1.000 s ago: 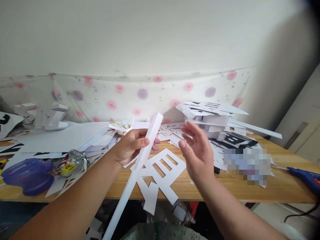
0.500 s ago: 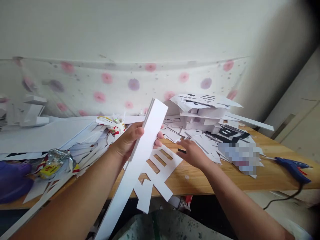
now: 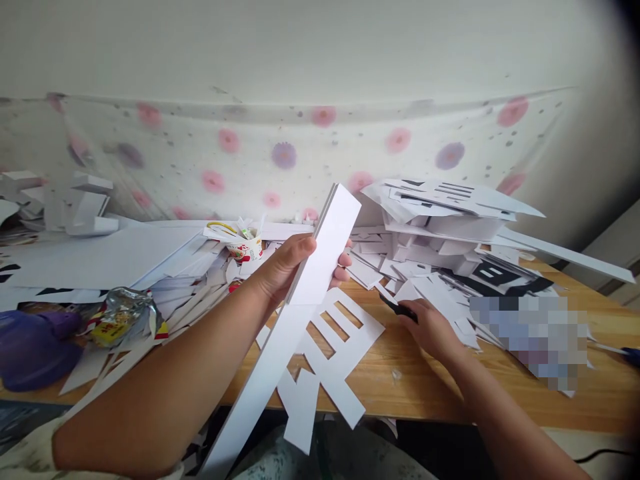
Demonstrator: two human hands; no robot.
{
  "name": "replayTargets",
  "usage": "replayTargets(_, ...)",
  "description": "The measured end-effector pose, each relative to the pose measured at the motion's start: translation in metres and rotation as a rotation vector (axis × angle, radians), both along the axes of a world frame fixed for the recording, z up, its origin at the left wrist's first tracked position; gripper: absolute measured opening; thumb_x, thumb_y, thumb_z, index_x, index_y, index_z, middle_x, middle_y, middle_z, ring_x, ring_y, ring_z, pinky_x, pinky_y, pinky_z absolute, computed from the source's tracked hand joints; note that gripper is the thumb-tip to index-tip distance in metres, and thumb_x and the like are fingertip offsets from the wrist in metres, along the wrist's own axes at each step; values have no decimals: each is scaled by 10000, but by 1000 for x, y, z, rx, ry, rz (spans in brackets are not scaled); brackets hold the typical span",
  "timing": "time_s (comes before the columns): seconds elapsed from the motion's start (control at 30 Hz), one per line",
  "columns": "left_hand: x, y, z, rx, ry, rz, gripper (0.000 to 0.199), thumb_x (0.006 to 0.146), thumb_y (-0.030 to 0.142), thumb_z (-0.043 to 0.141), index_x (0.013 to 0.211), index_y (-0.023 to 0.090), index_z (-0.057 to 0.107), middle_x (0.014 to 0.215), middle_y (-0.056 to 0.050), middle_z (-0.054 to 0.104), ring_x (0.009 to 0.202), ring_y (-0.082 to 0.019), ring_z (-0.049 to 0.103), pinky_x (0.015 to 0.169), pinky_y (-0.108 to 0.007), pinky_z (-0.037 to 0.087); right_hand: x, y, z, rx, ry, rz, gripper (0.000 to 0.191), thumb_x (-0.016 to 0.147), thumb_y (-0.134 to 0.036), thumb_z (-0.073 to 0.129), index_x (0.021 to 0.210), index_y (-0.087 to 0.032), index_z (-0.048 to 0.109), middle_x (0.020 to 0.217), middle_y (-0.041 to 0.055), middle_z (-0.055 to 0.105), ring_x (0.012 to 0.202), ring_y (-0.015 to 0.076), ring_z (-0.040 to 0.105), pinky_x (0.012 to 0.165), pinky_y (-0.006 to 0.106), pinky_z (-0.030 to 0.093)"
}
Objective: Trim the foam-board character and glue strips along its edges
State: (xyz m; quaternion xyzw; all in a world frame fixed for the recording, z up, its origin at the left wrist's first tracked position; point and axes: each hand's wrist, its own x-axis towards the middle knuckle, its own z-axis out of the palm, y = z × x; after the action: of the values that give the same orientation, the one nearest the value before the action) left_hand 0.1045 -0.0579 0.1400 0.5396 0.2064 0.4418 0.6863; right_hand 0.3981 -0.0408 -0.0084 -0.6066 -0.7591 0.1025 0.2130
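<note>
My left hand (image 3: 293, 263) is wrapped round a long white foam board strip (image 3: 265, 373), which stands tilted with its top end leaning away to the right. A shorter white strip lies flush against its upper part. My right hand (image 3: 433, 327) is low over the wooden table, closed on a slim black craft knife (image 3: 397, 305) whose thin tip points away to the left. Between the hands, a white cut-out sheet (image 3: 345, 340) with several slots lies partly over the table's front edge, its upper left part hidden behind the strip.
White board scraps (image 3: 435, 297) litter the wooden table (image 3: 425, 387). Beyond them, at the right, stands a stacked white board structure (image 3: 440, 220). A paper cup (image 3: 245, 250) with scraps, a foil wrapper (image 3: 125, 317) and a purple object (image 3: 37, 350) are at the left. A blue glue gun (image 3: 631, 355) is cut off at right.
My view has turned and shifted, so the table's contents sit differently in the picture. My right hand now shows the black craft knife more fully; my left hand still holds the strip.
</note>
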Motion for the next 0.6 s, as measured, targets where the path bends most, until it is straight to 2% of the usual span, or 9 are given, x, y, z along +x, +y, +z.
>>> replayTargets(0.07,-1,3,-2,-3,10,11,639,619,546,774,1069,109,652,904,-104,688,754,-181,660,707,-279,539,-2,-17,19,42,272,149,304,914,-340,499,1157,-190,601,1071,104,647,878,213,638,778,345,515)
replayTargets(0.13,0,6,-5,2,25,26,635,634,551,762,1081,114,647,926,-114,691,762,-186,663,716,-287,541,-11,-38,44,54,420,365,300,934,-366,492,1173,-212,591,1073,91,649,873,194,650,764,318,532)
replayTargets(0.2,0,9,-7,9,45,50,623,660,556,742,1093,119,642,952,-123,694,777,-194,668,731,-299,543,-26,-58,69,111,420,548,302,937,-320,516,1225,-248,568,1148,82,644,1013,201,633,834,303,523)
replayTargets(0.27,2,10,-9,18,64,67,617,676,566,724,1097,122,642,968,-126,696,797,-204,672,751,-314,545,-44,-70,88,179,381,653,344,936,-280,534,1279,-264,530,1159,71,651,1052,190,623,848,275,518)
replayTargets(0.4,3,10,-7,33,78,62,613,679,575,715,1093,129,646,973,-114,696,819,-212,671,774,-333,542,-73,-76,105,222,325,730,348,947,-268,519,1293,-230,516,1134,82,661,994,177,638,821,260,525)
replayTargets(0.6,7,7,-3,23,48,47,582,670,547,737,1059,124,646,923,-100,691,793,-204,668,721,-310,539,-87,-73,109,247,333,719,321,963,-261,487,1277,-201,525,1043,79,666,882,158,642,755,257,535)
